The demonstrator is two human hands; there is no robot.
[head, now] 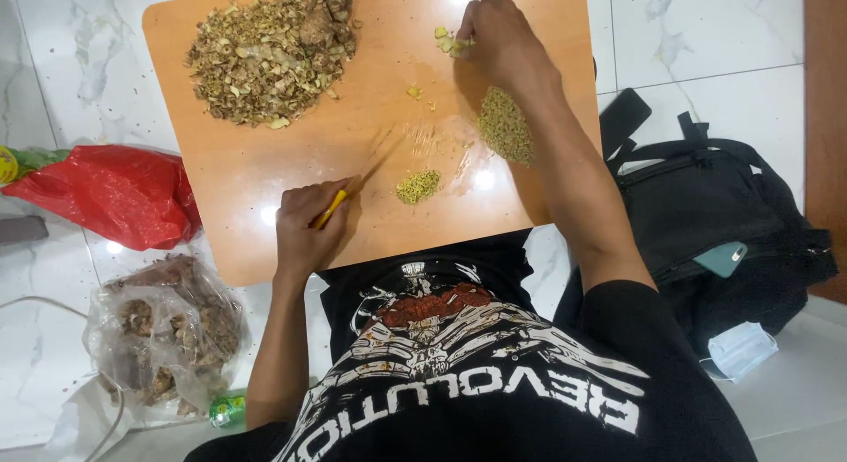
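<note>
Left hand grips yellow-handled knife; right hand pinches pale pieces — red bag left.

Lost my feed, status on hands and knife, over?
Left hand gripping yellow-handled knife, blade on orange wooden board. Right hand at pale chopped pieces. Small chopped piles between.

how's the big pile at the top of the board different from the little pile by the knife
The big pile is coarse, brownish, and spread wide at the board's far left corner. The little pile is fine, yellow-green, compact, and sits near the knife blade. Both are chopped bits lying on the wooden board.
</note>
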